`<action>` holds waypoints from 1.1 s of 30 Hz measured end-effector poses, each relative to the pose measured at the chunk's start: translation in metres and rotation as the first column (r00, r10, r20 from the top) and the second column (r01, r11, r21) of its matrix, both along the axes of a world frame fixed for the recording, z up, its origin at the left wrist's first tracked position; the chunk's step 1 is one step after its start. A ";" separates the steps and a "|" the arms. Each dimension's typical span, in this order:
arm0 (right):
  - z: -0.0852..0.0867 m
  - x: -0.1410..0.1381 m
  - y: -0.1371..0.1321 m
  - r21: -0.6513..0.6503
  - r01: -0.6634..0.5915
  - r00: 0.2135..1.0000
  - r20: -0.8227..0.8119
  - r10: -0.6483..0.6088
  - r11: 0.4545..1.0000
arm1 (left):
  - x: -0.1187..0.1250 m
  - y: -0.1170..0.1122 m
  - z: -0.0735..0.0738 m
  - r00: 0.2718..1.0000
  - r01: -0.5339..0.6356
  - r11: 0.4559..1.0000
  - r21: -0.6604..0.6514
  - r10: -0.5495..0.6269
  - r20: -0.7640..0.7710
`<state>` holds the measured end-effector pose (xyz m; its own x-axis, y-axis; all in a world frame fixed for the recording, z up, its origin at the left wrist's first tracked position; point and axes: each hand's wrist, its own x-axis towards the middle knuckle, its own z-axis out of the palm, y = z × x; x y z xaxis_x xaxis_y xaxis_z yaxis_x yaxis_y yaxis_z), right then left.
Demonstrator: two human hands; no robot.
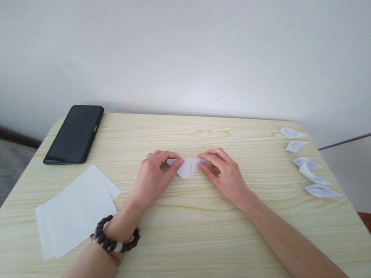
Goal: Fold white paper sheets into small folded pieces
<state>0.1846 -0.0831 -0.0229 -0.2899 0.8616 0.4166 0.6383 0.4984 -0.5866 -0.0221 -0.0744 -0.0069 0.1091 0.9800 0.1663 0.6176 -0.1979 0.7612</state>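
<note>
A small folded piece of white paper (187, 167) is held between my two hands, near the middle of the table. Its top edge runs straight, its lower side narrows, and a crease shows right of its centre. My left hand (155, 175) pinches the left end between thumb and fingers. At the opposite end, the thumb and fingertips of my right hand (223, 175) grip the paper. Fingertips cover parts of both ends. A dark bead bracelet (116, 246) circles my left wrist.
Loose white paper sheets (77, 210) lie overlapping at the left. Behind them is a black tablet-like device (75, 134). Several folded white paper shapes (322, 191) form a column along the right edge. The wooden table (179, 247) meets a white wall (191, 51) at the back.
</note>
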 end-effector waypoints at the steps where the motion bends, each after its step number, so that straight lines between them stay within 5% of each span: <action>1: -0.001 0.000 0.000 0.002 0.009 1.000 -0.014 -0.009 1.000 | 0.000 0.000 0.000 1.000 -0.015 1.000 -0.014 0.015 0.017; 14: 0.000 -0.001 0.001 0.036 0.045 0.997 0.057 -0.047 0.998 | 0.002 0.002 0.002 0.989 0.007 0.999 0.034 -0.002 -0.145; 33: 0.000 0.002 0.005 -0.087 0.015 1.000 -0.004 -0.015 0.996 | 0.000 0.001 0.001 0.988 0.063 0.997 0.051 -0.054 -0.148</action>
<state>0.1863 -0.0784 -0.0229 -0.2750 0.8989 0.3410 0.6424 0.4357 -0.6304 -0.0219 -0.0736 -0.0064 0.1930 0.9610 0.1983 0.7073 -0.2763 0.6506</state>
